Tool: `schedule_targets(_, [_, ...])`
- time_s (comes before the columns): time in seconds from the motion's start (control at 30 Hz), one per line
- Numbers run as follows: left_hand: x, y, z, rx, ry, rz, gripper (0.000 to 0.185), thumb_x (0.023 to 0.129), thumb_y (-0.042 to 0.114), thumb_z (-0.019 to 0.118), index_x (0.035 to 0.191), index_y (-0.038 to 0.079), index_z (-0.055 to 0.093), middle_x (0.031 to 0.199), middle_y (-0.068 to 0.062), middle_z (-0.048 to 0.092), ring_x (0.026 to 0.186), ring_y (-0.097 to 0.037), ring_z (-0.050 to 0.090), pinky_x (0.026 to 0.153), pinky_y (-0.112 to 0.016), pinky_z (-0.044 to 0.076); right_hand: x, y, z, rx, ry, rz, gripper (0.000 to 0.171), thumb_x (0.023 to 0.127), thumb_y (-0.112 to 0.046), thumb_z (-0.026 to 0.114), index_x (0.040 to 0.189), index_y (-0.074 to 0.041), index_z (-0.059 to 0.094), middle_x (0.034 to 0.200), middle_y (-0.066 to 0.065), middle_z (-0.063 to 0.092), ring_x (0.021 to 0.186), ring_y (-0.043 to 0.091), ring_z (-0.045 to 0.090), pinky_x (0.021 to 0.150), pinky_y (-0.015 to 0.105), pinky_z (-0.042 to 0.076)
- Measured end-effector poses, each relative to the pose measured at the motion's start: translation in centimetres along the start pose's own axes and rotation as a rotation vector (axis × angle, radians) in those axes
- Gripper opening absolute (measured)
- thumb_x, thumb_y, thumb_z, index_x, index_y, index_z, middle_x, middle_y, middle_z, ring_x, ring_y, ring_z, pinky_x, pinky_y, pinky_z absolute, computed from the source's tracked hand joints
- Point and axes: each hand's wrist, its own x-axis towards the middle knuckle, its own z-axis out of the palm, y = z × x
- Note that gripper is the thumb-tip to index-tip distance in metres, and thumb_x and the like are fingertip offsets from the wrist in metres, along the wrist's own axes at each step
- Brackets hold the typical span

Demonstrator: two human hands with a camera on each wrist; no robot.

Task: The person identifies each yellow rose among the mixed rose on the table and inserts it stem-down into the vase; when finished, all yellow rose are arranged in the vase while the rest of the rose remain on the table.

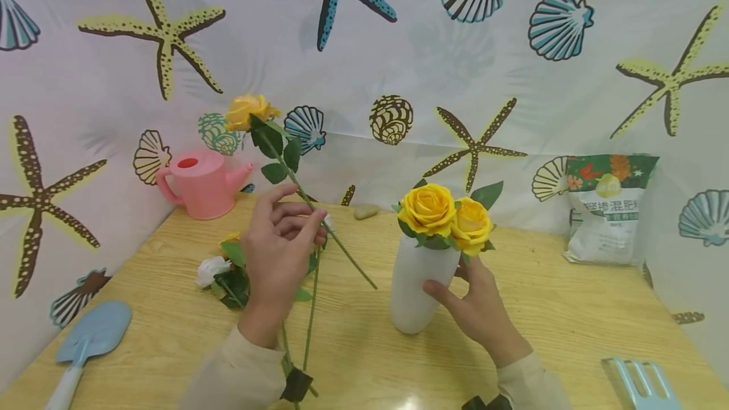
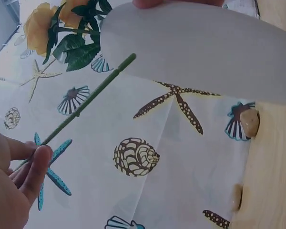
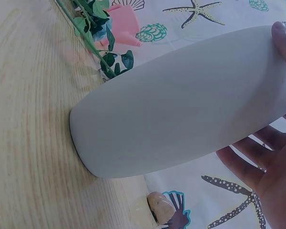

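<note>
My left hand (image 1: 274, 258) pinches the green stem of a yellow rose (image 1: 249, 112) between thumb and fingers. The bloom points up to the left, and the bare stem end slants down toward the vase. In the left wrist view that stem (image 2: 81, 109) reaches near the vase's side; whether they touch I cannot tell. My right hand (image 1: 481, 312) grips a white vase (image 1: 414, 290) near its top, thumb in front. Two yellow roses (image 1: 428, 209) stand in its mouth. In the right wrist view the vase's base (image 3: 93, 143) is at the wooden table.
Behind my left hand lie more flowers, including a white rose (image 1: 212, 271). A pink watering can (image 1: 202, 185) stands at back left, a blue trowel (image 1: 93, 331) at front left. A fertilizer bag (image 1: 606, 220) is back right, a light-blue fork (image 1: 643, 381) front right. A stone (image 1: 366, 211) lies behind.
</note>
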Motion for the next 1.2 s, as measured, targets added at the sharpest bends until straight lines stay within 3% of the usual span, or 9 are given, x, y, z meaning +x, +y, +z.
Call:
schedule_targets(0.2, [0.1,1.4,2.4,-0.266,0.267,0.206,0.040,0.084,-0.010,0.074,0.119,-0.009,0.055,0.087,-0.008,0.069,0.067,-0.007,0.069,0.063,-0.026,0.060,0.0,0.0,0.0,0.009,-0.006,-0.003,0.077,0.089,-0.012,0.077,0.153,-0.009,0.034,0.147,0.011,0.052,0.130,0.033,0.056,0.093,0.041,0.058])
schedule_targets(0.33, [0.0,2.0,3.9,-0.384,0.358,0.251,0.041,0.084,-0.008,0.076,0.119,-0.006,0.054,0.090,-0.002,0.071,0.067,-0.011,0.070,0.064,-0.029,0.061,0.1,0.0,0.0,0.008,-0.009,0.001,0.078,0.089,-0.013,0.077,0.154,-0.011,0.033,0.148,0.012,0.051,0.131,0.035,0.056,0.094,0.046,0.057])
schedule_targets(0.5, [-0.3,2.0,5.2,-0.439,0.352,0.259,0.042,0.086,-0.005,0.076,0.121,-0.005,0.052,0.091,-0.003,0.072,0.070,-0.011,0.071,0.065,-0.030,0.061,0.0,0.0,0.1,0.013,-0.010,0.004,0.077,0.090,-0.014,0.077,0.153,-0.012,0.034,0.148,0.011,0.052,0.131,0.034,0.056,0.094,0.048,0.057])
schedule_targets(0.8, [-0.6,1.5,6.4,-0.386,0.349,0.310,0.042,0.087,-0.008,0.073,0.120,-0.011,0.049,0.094,0.000,0.073,0.076,-0.010,0.072,0.066,-0.029,0.061,-0.1,0.0,0.1,-0.004,0.002,-0.001,0.077,0.088,-0.011,0.078,0.152,-0.008,0.034,0.147,0.013,0.052,0.130,0.033,0.055,0.094,0.050,0.056])
schedule_targets(0.97, [-0.8,1.1,6.8,-0.345,0.346,0.327,0.044,0.087,-0.003,0.075,0.118,-0.016,0.047,0.091,-0.014,0.072,0.079,-0.008,0.072,0.068,-0.029,0.061,-0.1,0.0,0.0,-0.022,0.013,0.002,0.072,0.088,-0.012,0.078,0.148,-0.004,0.039,0.142,0.013,0.055,0.127,0.032,0.057,0.093,0.047,0.057])
schedule_targets(1.1, [-1.2,0.9,7.3,-0.305,0.298,0.347,0.049,0.088,-0.005,0.074,0.120,-0.020,0.040,0.090,-0.030,0.068,0.082,-0.007,0.071,0.072,-0.028,0.061,-0.1,0.1,0.0,-0.029,0.017,0.000,0.074,0.087,-0.012,0.079,0.148,-0.005,0.038,0.142,0.012,0.055,0.127,0.029,0.057,0.093,0.044,0.057])
schedule_targets(1.2, [-1.4,0.7,7.7,-0.299,0.260,0.337,0.051,0.087,-0.007,0.073,0.122,-0.019,0.038,0.091,-0.032,0.066,0.081,-0.007,0.071,0.073,-0.028,0.061,-0.1,0.1,0.0,-0.018,0.012,0.008,0.078,0.088,-0.014,0.079,0.152,-0.008,0.035,0.143,0.011,0.054,0.127,0.028,0.056,0.093,0.044,0.057])
